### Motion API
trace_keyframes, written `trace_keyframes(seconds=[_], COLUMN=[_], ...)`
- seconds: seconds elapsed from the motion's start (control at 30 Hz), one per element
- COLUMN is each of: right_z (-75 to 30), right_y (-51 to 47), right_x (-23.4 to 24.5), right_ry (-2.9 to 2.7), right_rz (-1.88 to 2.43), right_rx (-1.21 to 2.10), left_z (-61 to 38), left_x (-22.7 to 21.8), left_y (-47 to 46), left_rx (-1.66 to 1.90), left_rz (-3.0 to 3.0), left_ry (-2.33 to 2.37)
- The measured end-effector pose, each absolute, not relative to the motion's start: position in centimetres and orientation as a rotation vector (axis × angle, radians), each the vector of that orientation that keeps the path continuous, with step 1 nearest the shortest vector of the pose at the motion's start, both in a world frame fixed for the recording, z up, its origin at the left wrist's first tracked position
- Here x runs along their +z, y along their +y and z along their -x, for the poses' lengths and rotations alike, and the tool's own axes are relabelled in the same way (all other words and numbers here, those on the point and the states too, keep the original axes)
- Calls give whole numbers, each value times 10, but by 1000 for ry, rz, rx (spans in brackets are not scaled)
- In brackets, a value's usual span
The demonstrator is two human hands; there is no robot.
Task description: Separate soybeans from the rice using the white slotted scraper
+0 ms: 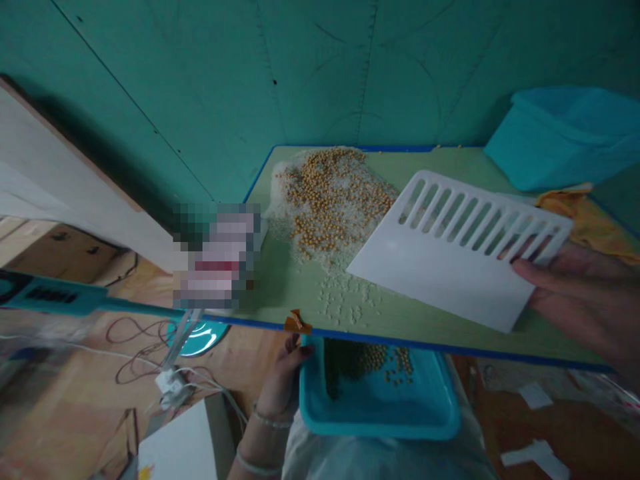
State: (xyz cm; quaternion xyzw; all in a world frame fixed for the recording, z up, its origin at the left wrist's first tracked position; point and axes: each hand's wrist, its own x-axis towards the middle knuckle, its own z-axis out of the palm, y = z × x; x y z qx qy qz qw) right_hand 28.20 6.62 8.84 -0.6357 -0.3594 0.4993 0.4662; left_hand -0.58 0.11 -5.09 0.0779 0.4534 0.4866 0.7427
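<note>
My right hand (575,287) grips a white plastic scraper (425,273) by its slotted end, held over the table on the right. The scraper's pointed corner reaches the edge of a heap of round yellow beans (325,200) mixed with small white grains (350,293) that look like rice. Below the table's front edge, my left hand (287,367) holds the left rim of a blue plastic basin (380,427). Some beans lie inside this basin, partly hidden by the tabletop. The basin sits against my lap.
The pale green table (270,280) has blue edging. At its back right stand a blue bin (555,140) and an orange cloth (585,217). A blurred-out object (220,260) stands at the left end. Cables, a power strip (173,387) and a white box (177,443) are on the floor.
</note>
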Motion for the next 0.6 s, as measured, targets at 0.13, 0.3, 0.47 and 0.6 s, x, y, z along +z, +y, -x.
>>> trace_keyframes(seconds=[0.13,0.3,0.47,0.6], right_z=[-281,-280,-263,-255], right_y=[60,52,55,64], right_x=[88,79,78,78], right_ry=[-969,-1192,-1347,-1414], right_rz=[1589,1566,1444,1461], right_rx=[1231,1372,1488,1423], left_z=[4,14,8,6], left_x=[-43,-42,-46,-48], left_y=[3,0,-8,-9], left_rx=[1068,1063,1005,997], left_rz=[-155,-208,-209,-253], left_ry=[1024,1067,1045,1060])
